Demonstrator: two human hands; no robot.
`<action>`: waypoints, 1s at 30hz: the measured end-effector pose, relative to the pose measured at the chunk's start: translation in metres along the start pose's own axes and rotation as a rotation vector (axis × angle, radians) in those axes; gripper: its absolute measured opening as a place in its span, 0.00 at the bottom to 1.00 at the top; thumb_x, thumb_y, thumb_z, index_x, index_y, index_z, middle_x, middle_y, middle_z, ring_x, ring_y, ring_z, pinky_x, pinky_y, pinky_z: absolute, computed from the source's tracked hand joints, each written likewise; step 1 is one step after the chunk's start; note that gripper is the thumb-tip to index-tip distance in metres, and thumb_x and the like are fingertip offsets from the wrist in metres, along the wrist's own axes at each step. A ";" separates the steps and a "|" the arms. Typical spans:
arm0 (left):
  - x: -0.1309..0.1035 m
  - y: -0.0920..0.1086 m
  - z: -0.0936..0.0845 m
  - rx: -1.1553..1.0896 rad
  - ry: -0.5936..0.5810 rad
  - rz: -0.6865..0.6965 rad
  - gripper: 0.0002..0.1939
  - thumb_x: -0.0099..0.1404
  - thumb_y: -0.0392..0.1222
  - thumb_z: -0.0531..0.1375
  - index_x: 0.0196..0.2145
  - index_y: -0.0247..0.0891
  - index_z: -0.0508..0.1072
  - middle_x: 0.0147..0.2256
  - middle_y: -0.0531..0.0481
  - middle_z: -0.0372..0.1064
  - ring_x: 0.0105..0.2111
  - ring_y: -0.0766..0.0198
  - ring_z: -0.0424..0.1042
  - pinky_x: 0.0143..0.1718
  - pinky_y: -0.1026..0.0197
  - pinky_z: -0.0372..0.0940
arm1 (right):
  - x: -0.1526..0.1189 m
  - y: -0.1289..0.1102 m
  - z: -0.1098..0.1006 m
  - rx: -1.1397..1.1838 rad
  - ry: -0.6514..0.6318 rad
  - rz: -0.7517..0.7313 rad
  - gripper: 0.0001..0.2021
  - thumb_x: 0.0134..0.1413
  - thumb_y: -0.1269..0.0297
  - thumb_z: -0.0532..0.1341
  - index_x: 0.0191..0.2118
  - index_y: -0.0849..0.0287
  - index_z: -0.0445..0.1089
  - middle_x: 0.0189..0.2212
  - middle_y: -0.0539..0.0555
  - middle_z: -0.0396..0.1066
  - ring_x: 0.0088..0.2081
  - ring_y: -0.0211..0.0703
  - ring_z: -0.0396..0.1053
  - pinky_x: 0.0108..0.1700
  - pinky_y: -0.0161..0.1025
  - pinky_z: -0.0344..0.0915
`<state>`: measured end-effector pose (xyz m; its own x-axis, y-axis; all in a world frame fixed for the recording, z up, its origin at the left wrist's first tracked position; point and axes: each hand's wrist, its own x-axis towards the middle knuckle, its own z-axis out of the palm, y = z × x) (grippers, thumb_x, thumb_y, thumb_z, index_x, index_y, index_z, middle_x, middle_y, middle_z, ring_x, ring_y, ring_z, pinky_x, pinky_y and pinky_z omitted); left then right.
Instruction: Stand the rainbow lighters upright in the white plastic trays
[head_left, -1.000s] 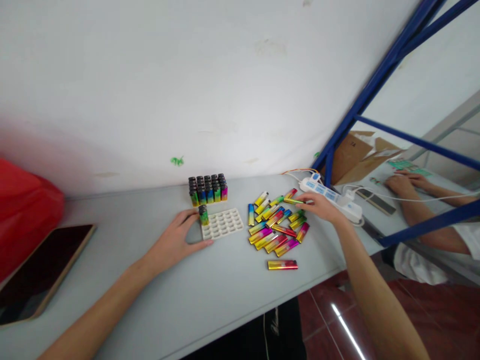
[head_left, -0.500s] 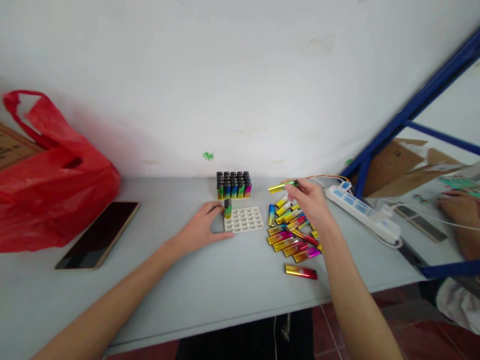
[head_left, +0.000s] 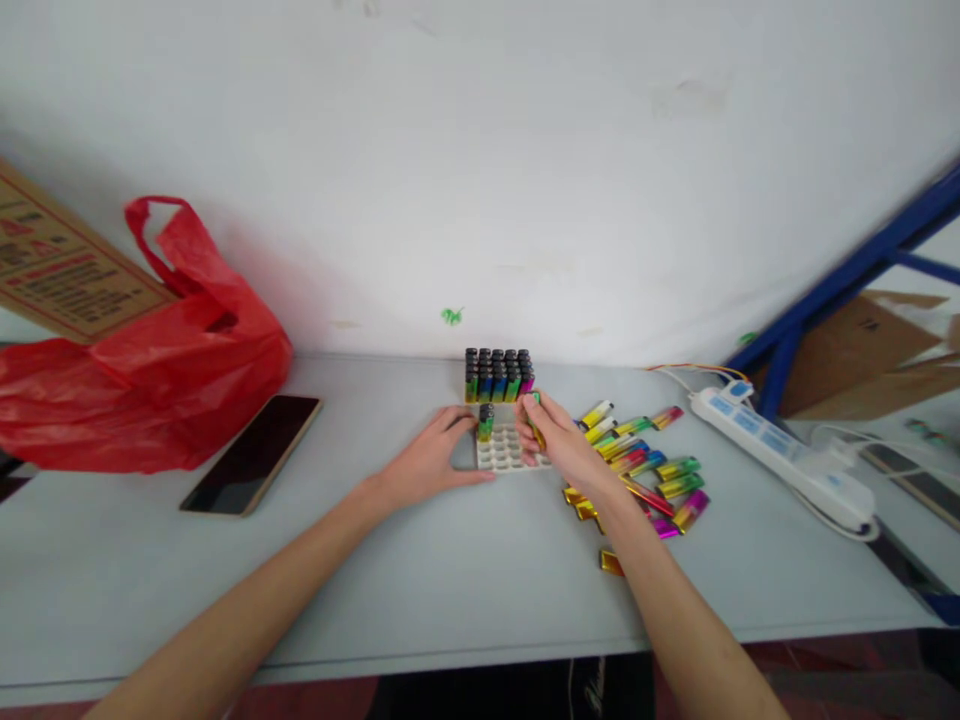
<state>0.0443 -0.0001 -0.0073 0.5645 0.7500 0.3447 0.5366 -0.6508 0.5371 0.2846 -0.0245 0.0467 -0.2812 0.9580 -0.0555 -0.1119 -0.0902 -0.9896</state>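
Observation:
A white tray (head_left: 514, 463) with rows of small slots lies on the table. My left hand (head_left: 427, 458) spans its left side, thumb along the front edge and fingers at the back left corner. Two lighters (head_left: 486, 424) with black tops and green bodies stand at the tray's back left. Above the tray's right part, my right hand (head_left: 559, 435) pinches a yellow-green lighter (head_left: 535, 422), held tilted and partly hidden by the fingers. Behind the tray stands a tight block of upright lighters (head_left: 499, 378). Loose shiny lighters (head_left: 637, 455) lie in a pile under and beyond my right forearm.
A red plastic bag (head_left: 172, 370) and a cardboard box (head_left: 75, 260) are at the left, with a dark phone (head_left: 255, 450) before them. On the right lie a white power strip (head_left: 780, 450) and cables. A blue metal frame (head_left: 847, 270) rises beside another carton (head_left: 862, 350).
My right hand has brought the lighter left from above the pile to the tray and turned it from level to steep. My left hand keeps its place at the tray. The view has shifted left.

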 end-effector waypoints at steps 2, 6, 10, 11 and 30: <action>0.000 0.000 0.000 -0.003 0.000 0.000 0.38 0.61 0.66 0.74 0.59 0.40 0.76 0.61 0.36 0.72 0.62 0.41 0.73 0.69 0.39 0.68 | -0.001 0.004 0.003 -0.167 0.100 -0.014 0.29 0.60 0.28 0.63 0.34 0.52 0.63 0.22 0.41 0.54 0.22 0.36 0.51 0.23 0.34 0.51; 0.000 0.000 0.001 -0.007 0.000 -0.010 0.37 0.61 0.66 0.73 0.59 0.39 0.76 0.61 0.36 0.72 0.63 0.40 0.72 0.69 0.39 0.67 | -0.004 0.008 0.009 -0.585 0.304 -0.173 0.31 0.65 0.34 0.59 0.22 0.52 0.55 0.19 0.44 0.53 0.25 0.37 0.52 0.28 0.38 0.49; 0.000 0.000 0.000 -0.010 -0.012 -0.023 0.38 0.62 0.67 0.72 0.60 0.40 0.76 0.61 0.36 0.71 0.63 0.40 0.72 0.70 0.37 0.67 | -0.007 0.007 0.012 -0.804 0.364 -0.174 0.26 0.68 0.48 0.57 0.20 0.52 0.54 0.17 0.46 0.55 0.24 0.39 0.54 0.30 0.39 0.49; 0.000 0.000 0.000 -0.010 -0.016 -0.025 0.38 0.62 0.67 0.72 0.60 0.40 0.76 0.62 0.36 0.71 0.63 0.40 0.71 0.70 0.37 0.66 | -0.008 0.008 0.012 -0.847 0.366 -0.171 0.24 0.67 0.52 0.57 0.20 0.52 0.56 0.17 0.46 0.57 0.25 0.40 0.55 0.31 0.39 0.49; 0.000 0.001 0.000 0.001 -0.036 -0.043 0.38 0.63 0.69 0.71 0.59 0.39 0.75 0.62 0.35 0.70 0.64 0.40 0.70 0.70 0.38 0.65 | -0.013 0.016 0.011 -1.061 0.353 -0.166 0.18 0.73 0.56 0.54 0.28 0.52 0.65 0.23 0.51 0.71 0.27 0.45 0.67 0.34 0.39 0.50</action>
<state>0.0447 -0.0009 -0.0065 0.5633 0.7725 0.2931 0.5616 -0.6182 0.5499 0.2758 -0.0413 0.0332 -0.0348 0.9751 0.2190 0.7902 0.1610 -0.5913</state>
